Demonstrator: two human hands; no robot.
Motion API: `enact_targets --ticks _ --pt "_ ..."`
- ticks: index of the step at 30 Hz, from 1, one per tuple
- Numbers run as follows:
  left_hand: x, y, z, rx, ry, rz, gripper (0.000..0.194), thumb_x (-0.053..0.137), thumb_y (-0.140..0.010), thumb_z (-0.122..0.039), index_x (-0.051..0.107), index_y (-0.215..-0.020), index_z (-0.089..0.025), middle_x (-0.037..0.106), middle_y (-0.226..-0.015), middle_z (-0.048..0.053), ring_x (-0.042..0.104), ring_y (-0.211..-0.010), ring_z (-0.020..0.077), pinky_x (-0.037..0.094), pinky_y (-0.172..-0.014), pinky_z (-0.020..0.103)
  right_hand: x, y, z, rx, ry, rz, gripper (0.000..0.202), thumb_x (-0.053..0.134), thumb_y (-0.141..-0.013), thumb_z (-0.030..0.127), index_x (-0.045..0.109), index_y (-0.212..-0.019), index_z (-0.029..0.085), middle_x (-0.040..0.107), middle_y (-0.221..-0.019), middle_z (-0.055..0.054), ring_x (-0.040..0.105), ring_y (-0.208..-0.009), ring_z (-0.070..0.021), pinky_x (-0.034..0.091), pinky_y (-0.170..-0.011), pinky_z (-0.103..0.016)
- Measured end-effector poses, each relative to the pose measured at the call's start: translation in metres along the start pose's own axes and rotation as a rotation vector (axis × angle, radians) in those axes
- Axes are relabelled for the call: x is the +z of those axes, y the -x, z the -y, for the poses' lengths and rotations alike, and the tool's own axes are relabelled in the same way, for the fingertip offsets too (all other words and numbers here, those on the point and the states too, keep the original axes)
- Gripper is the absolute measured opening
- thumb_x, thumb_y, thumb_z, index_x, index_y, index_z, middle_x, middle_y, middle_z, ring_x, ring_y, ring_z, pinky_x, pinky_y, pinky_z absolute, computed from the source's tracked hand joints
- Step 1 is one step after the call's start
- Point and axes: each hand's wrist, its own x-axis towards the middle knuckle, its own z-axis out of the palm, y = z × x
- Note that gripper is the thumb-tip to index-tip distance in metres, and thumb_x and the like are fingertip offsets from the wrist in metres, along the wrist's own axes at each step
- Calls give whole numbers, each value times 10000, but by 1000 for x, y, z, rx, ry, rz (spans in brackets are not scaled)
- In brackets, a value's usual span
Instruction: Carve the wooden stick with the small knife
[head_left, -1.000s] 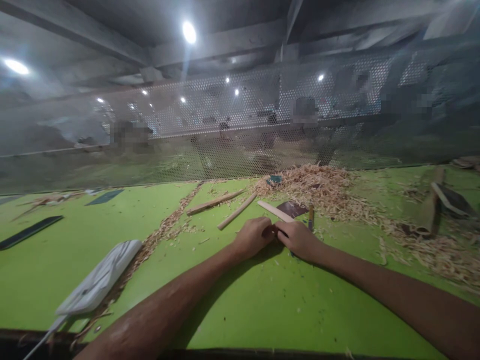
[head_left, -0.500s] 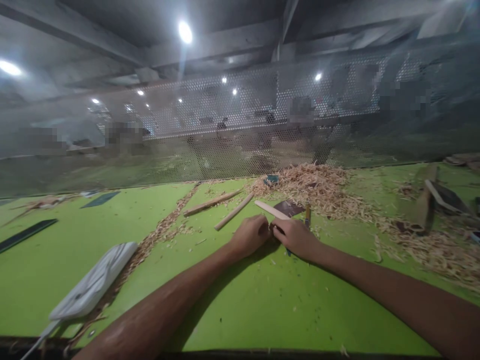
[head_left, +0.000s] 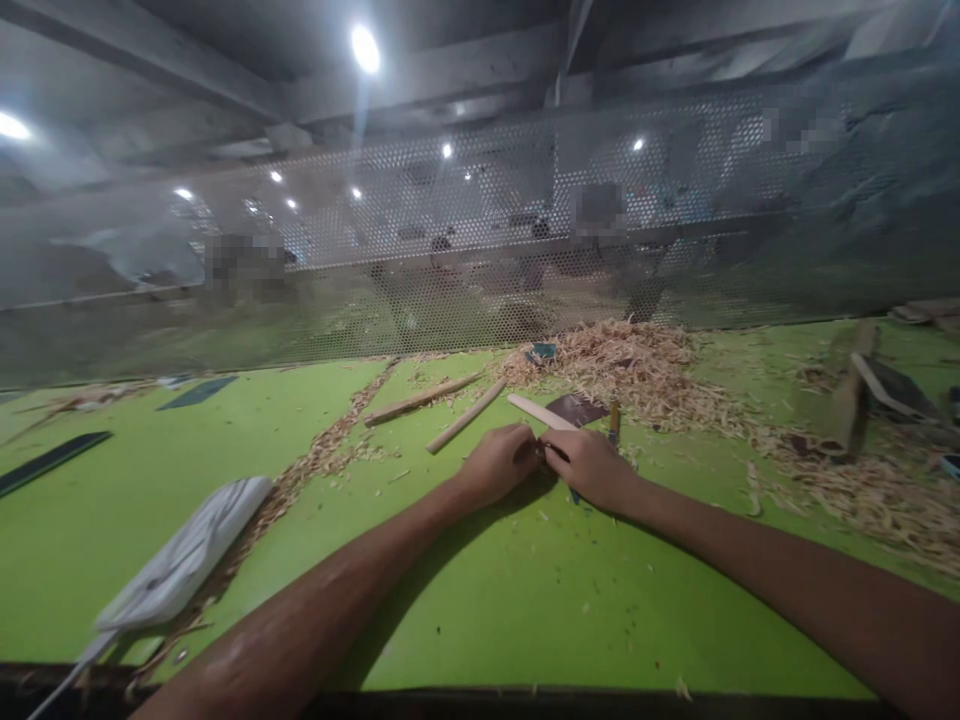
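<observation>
My left hand (head_left: 501,462) and my right hand (head_left: 591,468) meet fingertip to fingertip over the green table. Both have their fingers closed in a pinch on something small and dark that I cannot make out. A pale, round-ended wooden strip (head_left: 536,411) shows just beyond my right hand, its near end hidden behind the fingers. Behind that hand lie a dark brown sheet (head_left: 576,410) and an upright-looking yellowish handle (head_left: 614,422). Two wooden sticks, one smooth (head_left: 466,415) and one rougher (head_left: 420,401), rest to the left of them.
Wood shavings (head_left: 630,360) are heaped at the back and spread right. A white power strip (head_left: 184,552) and a dark green flat bar (head_left: 52,460) lie at left. Bamboo-like pieces (head_left: 849,405) stand at right. A perforated screen (head_left: 465,270) runs behind the green table (head_left: 525,620).
The whole view has shifted slightly, with the table a little higher in it. My hands stay together in nearly the same pose.
</observation>
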Motion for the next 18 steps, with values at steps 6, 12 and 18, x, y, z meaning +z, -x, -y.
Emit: enact_targets --ticks 6,12,18 --pt "0 0 0 0 -8 17 90 602 -848 -92 601 -801 -169 619 -770 24 525 -718 167 359 -655 277 -2 1 2 -11 -4 2 213 524 -1001 174 714 -910 141 737 -865 -85 624 -750 -176 408 -705 -281" --pt "2 0 4 4 -17 5 83 626 -814 -94 612 -782 -169 617 -740 14 525 -699 160 348 -646 269 0 1 0 -39 -9 0 208 519 -984 166 696 -877 147 712 -811 -73 594 -713 -169 387 -688 -283" --pt "2 1 3 18 -28 -6 116 651 -802 -92 597 -739 -173 607 -716 5 513 -680 153 344 -646 268 5 0 -7 -131 -16 -3 181 518 -948 149 679 -864 148 678 -780 -57 554 -709 -160 358 -677 -276"
